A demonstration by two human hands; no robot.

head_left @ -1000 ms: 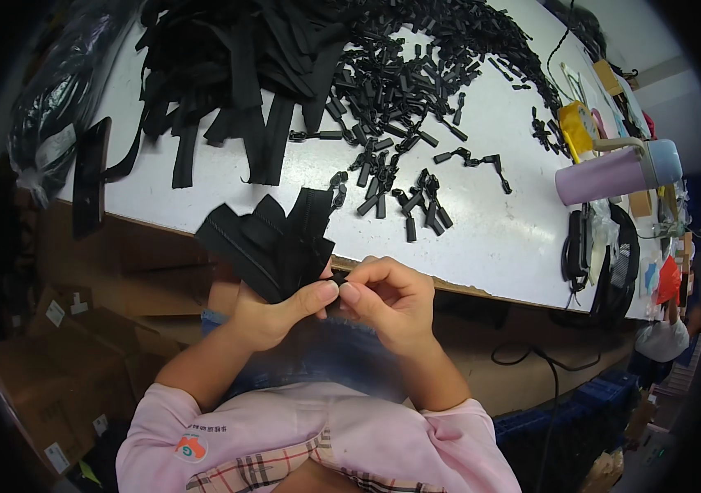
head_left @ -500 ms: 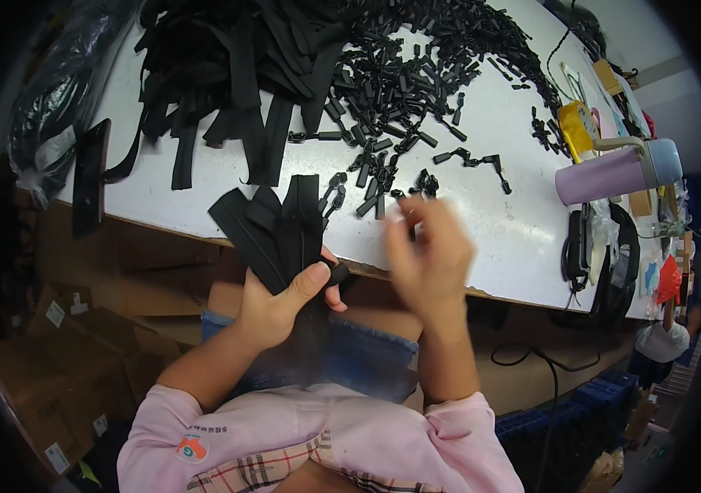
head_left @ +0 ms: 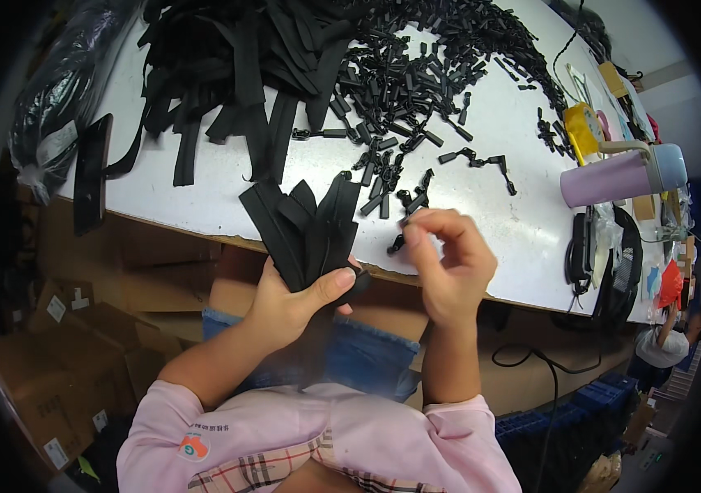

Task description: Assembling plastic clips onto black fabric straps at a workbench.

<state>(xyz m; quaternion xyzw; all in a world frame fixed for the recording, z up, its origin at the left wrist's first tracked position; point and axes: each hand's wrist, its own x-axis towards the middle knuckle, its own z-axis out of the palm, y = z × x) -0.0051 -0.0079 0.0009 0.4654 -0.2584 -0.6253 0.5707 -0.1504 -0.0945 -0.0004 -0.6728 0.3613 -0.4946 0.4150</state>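
Left hand: yours (head_left: 286, 306), fingers curled and thumb pressed down, closed firmly round a bunch of strips.
Black strips in grasp: several flat zipper-tape lengths (head_left: 311, 234), fanned up and away from your left hand, their upper ends over the table's near edge.
Right hand: yours (head_left: 459, 271), raised at the table's near edge, thumb and forefinger drawn nearly together, the other fingers curled; a small black piece shows at the tips, but you cannot tell from this view whether it is gripped.
Small black pull: one (head_left: 397, 245), just left of your right fingertips; hanging or lying, cannot tell.
Loose zipper pulls: black, a small cluster (head_left: 383, 181) beyond and left of your right hand.
Joined row of pulls: black, bent line (head_left: 473, 156), beyond your right hand.
Main heap of pulls: black, many (head_left: 404, 90), farther beyond both hands, spread across the table.
Strip pile: black, overlapping (head_left: 243, 66), well beyond your left hand, ends toward you.
Table: white top (head_left: 523, 238), reaching out ahead of both hands.
Flat dark slab: one (head_left: 91, 177), left of your left hand, at the table edge.
Bottle: lilac, blue lid (head_left: 609, 179), well right of your right hand.
Cardboard boxes: brown (head_left: 79, 370), low, left of your left hand.
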